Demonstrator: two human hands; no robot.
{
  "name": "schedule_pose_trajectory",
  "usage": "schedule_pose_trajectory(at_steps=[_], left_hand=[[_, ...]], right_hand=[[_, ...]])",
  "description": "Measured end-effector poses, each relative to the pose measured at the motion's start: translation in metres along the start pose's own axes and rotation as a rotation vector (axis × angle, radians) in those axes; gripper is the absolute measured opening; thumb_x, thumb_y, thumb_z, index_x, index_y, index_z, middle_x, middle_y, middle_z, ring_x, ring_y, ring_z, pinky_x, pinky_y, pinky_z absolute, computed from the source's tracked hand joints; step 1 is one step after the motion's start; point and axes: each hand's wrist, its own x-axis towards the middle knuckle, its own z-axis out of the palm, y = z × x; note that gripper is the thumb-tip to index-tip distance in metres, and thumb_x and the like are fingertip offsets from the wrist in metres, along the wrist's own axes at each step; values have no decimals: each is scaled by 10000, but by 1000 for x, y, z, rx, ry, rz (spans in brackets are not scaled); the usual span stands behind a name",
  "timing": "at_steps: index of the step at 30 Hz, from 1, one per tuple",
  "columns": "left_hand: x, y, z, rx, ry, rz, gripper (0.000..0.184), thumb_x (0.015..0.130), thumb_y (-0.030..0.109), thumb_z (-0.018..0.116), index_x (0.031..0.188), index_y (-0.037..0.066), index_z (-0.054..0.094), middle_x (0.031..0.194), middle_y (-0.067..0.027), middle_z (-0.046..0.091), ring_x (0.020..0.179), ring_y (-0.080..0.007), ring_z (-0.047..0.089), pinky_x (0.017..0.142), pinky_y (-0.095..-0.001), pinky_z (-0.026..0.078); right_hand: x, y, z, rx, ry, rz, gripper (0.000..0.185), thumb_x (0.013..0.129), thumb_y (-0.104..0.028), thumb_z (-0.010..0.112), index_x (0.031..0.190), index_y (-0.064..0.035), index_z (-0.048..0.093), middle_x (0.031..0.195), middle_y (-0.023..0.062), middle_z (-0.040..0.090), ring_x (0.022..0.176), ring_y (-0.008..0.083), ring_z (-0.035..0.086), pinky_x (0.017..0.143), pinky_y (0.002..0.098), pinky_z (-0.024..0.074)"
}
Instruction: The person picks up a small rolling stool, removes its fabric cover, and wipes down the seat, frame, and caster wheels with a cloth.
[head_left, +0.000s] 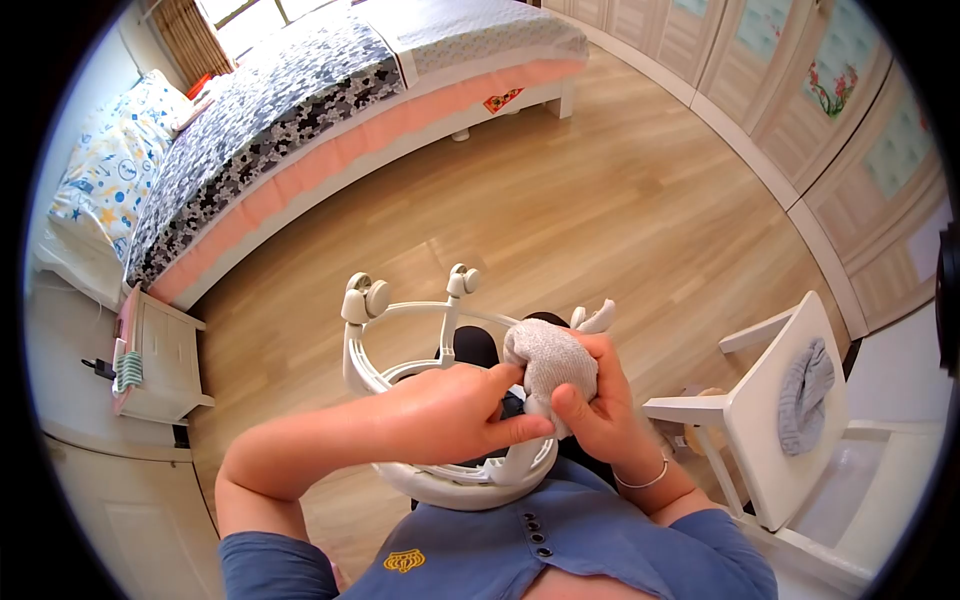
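A light grey knitted cloth, perhaps a sock [552, 362], is bunched over the end of a leg of a white round frame [430, 488] with casters. My right hand [598, 405] wraps round the cloth from the right, thumb in front. From the left, my left hand [475, 412] pinches at the cloth's lower left edge. The frame rests on my lap with its legs pointing up and away. Two bare caster wheels [376, 298] show at its far left side. What lies under the cloth is hidden.
A bed [330, 165] stands at the back left, a small white cabinet [165, 355] below it. On the right, a white chair [745, 430] holds a grey knitted item [803, 400]. Wardrobe doors [770, 100] line the right wall.
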Motion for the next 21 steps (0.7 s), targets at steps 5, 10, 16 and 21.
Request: schedule_pose_trajectory(at_steps=[5, 10, 16, 21], left_hand=[[-23, -13, 29, 190, 331, 190, 542, 834, 487, 565, 968, -34, 500, 489, -133, 525, 423, -319, 541, 397, -411, 419], [-36, -29, 38, 330, 634, 455, 398, 807, 333, 649, 898, -37, 533, 435, -64, 476, 349, -223, 513, 319, -323, 378], [13, -91, 85, 307, 847, 484, 396, 755, 314, 691, 882, -25, 531, 473, -64, 507, 399, -216, 545, 353, -313, 403], [22, -98, 92, 65, 742, 394, 559, 761, 388, 678, 1095, -5, 462, 621, -71, 589, 556, -228, 614, 451, -308, 463]], right_hand=[[1, -7, 12, -174, -30, -125, 299, 889, -147, 563, 1088, 31, 429, 1176, 233, 486, 1086, 283, 483, 906, 386, 391], [28, -13, 26, -390, -146, -533, 305, 791, -109, 659, 962, 30, 447, 1051, 291, 519, 941, 414, 541, 818, 469, 433], [24, 37, 19, -501, -199, -466, 236, 839, -92, 593, 1003, 1, 452, 1044, 224, 544, 922, 344, 562, 797, 431, 443], [-8, 50, 24, 47, 62, 309, 286, 938, -201, 472, 1113, -1, 367, 1125, 206, 516, 987, 236, 532, 901, 366, 399]])
